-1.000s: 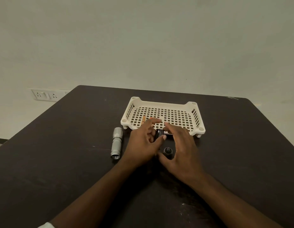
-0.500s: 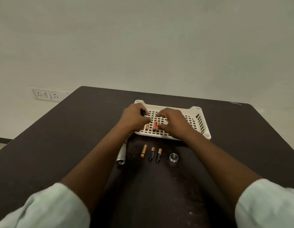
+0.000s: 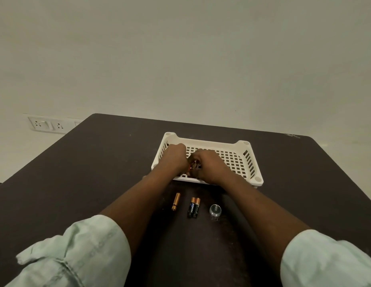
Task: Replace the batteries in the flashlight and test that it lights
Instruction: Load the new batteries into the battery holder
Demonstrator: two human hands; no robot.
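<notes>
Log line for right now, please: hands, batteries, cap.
hands: left and right together over basket, working small item | three batteries loose on table | cap beside them

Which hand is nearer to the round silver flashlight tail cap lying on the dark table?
Right. The right hand is over the white slotted plastic basket, beyond the round silver flashlight tail cap; the left hand is farther left.

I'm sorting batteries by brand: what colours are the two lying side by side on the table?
The two batteries are black with copper-orange tops; head view.
</notes>
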